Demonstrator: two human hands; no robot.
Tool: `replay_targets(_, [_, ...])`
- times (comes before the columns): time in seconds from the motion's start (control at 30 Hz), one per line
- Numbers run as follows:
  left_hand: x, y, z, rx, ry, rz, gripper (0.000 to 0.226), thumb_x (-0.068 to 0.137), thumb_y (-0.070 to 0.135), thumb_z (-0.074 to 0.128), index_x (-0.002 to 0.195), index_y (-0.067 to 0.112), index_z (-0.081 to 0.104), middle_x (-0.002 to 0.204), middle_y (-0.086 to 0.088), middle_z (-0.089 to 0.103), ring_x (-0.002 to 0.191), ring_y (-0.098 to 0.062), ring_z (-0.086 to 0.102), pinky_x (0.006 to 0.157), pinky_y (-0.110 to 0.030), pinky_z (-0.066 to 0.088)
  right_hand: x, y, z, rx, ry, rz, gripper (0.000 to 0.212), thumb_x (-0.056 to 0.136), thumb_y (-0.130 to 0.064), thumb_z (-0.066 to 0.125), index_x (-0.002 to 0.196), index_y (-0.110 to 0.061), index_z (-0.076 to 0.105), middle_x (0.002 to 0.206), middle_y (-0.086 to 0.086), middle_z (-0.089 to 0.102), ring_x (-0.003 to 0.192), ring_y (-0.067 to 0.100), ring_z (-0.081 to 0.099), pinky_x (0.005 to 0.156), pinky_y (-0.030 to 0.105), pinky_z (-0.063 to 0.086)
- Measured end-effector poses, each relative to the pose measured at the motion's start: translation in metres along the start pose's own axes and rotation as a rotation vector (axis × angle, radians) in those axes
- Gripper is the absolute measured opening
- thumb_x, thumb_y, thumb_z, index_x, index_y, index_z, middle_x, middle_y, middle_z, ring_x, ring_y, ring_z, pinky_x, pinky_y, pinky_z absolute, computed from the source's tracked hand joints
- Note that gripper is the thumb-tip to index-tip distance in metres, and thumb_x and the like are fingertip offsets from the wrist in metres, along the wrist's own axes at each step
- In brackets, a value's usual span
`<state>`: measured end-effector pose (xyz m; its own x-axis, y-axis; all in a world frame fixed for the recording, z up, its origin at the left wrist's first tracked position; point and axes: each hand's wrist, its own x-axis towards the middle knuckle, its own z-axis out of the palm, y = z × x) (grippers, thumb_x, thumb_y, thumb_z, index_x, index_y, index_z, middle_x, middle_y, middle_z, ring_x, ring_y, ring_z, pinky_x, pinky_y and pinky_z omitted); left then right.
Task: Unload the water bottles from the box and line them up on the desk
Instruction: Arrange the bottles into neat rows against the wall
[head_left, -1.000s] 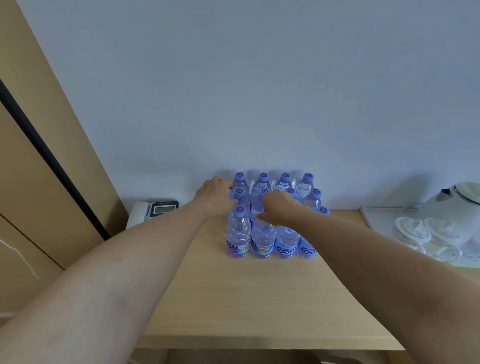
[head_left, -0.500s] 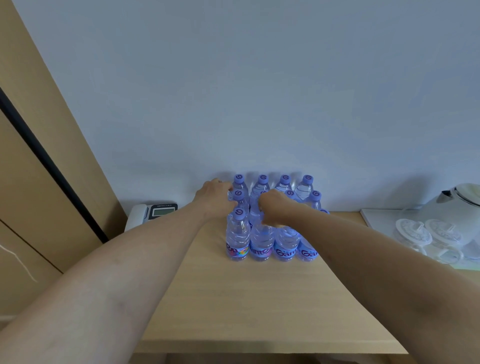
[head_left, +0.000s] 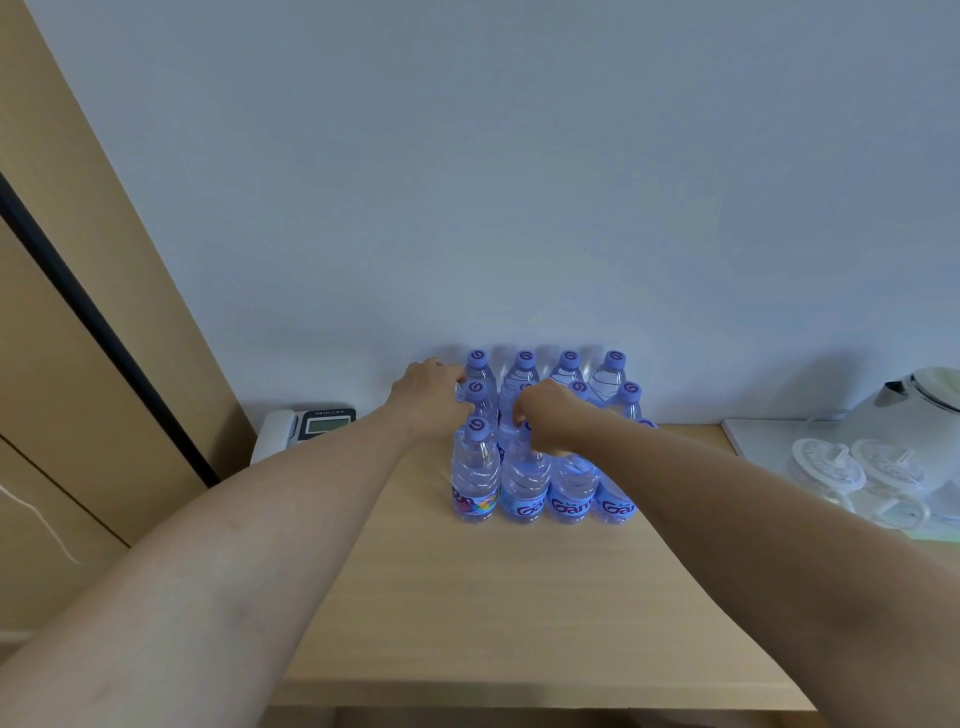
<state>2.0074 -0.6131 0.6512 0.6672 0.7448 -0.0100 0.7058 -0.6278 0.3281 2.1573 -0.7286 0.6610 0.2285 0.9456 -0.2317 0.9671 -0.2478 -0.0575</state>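
Gripping bottles (head_left: 524, 488): right hand (head_left: 550, 423) fingers on front-row top, left hand (head_left: 428, 400) beside.

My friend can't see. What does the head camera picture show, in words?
Two bare arms reach over a light wooden desk to a block of clear plastic water bottles with purple caps by the wall: left hand at its left side, right hand on top. A desk phone sits left, a white kettle right.
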Motion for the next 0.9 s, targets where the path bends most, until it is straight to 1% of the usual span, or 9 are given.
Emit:
replay_targets(0.07, [0.000,0.001,-0.001,0.003,-0.002,0.003,0.050,0.083,0.035,0.063,0.130,0.022,0.054,0.131,-0.011,0.051,0.120,-0.031,0.047,0.097,-0.043,0.046,0.001,0.001,0.001,0.030,0.001,0.014,0.038,0.081,-0.025,0.076,0.112,-0.005,0.068,0.109,0.013,0.066,0.103,0.029,0.061,0.088,0.041,0.054])
replay_targets(0.13, [-0.002,0.000,-0.002,0.002,-0.005,-0.004,0.049,0.083,0.035,0.063,0.130,0.023,0.054,0.132,-0.010,0.050,0.121,-0.030,0.047,0.098,-0.043,0.045,0.001,0.002,0.003,0.053,0.016,0.031,0.044,0.079,-0.034,0.077,0.110,-0.003,0.068,0.106,0.013,0.068,0.099,0.029,0.063,0.085,0.041,0.055])
replay_targets(0.33, [-0.005,-0.005,-0.003,0.000,-0.010,-0.016,0.050,0.084,0.036,0.064,0.131,0.023,0.054,0.133,-0.010,0.050,0.122,-0.029,0.046,0.099,-0.044,0.044,-0.001,0.001,0.006,0.064,0.094,0.057,0.034,0.079,-0.027,0.076,0.104,-0.005,0.069,0.097,0.014,0.064,0.090,0.031,0.063,0.073,0.036,0.056])
replay_targets(0.43, [-0.006,-0.007,-0.004,0.005,-0.007,-0.021,0.051,0.084,0.037,0.065,0.132,0.022,0.053,0.135,-0.009,0.048,0.124,-0.029,0.044,0.101,-0.043,0.043,-0.002,0.000,0.005,0.057,0.082,0.048,0.022,0.078,-0.024,0.075,0.081,-0.005,0.064,0.080,0.011,0.059,0.082,0.031,0.062,0.063,0.034,0.053])
replay_targets(0.53, [-0.006,-0.008,-0.004,0.005,-0.006,-0.025,0.052,0.084,0.037,0.065,0.132,0.022,0.052,0.136,-0.010,0.047,0.124,-0.029,0.044,0.100,-0.042,0.043,-0.001,0.001,0.005,0.060,0.084,0.056,0.027,0.076,-0.025,0.077,0.073,-0.005,0.060,0.073,0.009,0.055,0.075,0.029,0.060,0.058,0.033,0.050])
replay_targets(0.63, [-0.006,-0.010,-0.004,0.008,-0.001,-0.026,0.052,0.085,0.038,0.065,0.133,0.021,0.052,0.136,-0.010,0.047,0.124,-0.029,0.044,0.100,-0.042,0.043,0.000,0.001,0.005,0.069,0.092,0.064,0.042,0.075,-0.031,0.079,0.061,-0.011,0.045,0.065,0.004,0.044,0.065,0.025,0.051,0.047,0.028,0.036])
replay_targets(0.7, [-0.006,-0.012,-0.004,0.008,0.003,-0.028,0.052,0.085,0.037,0.064,0.133,0.021,0.052,0.137,-0.010,0.047,0.125,-0.029,0.044,0.100,-0.042,0.043,0.001,0.000,0.005,0.080,0.086,0.072,0.043,0.076,-0.034,0.079,0.062,-0.011,0.046,0.066,0.004,0.044,0.067,0.024,0.051,0.046,0.026,0.033])
replay_targets(0.8, [-0.005,-0.015,-0.003,0.009,0.002,-0.034,0.051,0.085,0.036,0.063,0.133,0.022,0.052,0.137,-0.009,0.047,0.125,-0.029,0.043,0.101,-0.042,0.043,0.002,-0.001,0.004,0.074,0.056,0.071,0.042,0.075,-0.039,0.080,0.068,-0.010,0.051,0.067,0.004,0.046,0.069,0.024,0.053,0.049,0.027,0.037])
replay_targets(0.9, [-0.005,-0.016,-0.001,0.008,0.001,-0.032,0.051,0.085,0.036,0.063,0.132,0.022,0.052,0.136,-0.009,0.048,0.124,-0.029,0.044,0.100,-0.042,0.044,0.005,-0.004,0.001,0.069,0.061,0.026,0.048,0.070,-0.049,0.080,0.091,-0.010,0.064,0.086,0.005,0.061,0.085,0.025,0.060,0.066,0.033,0.051])
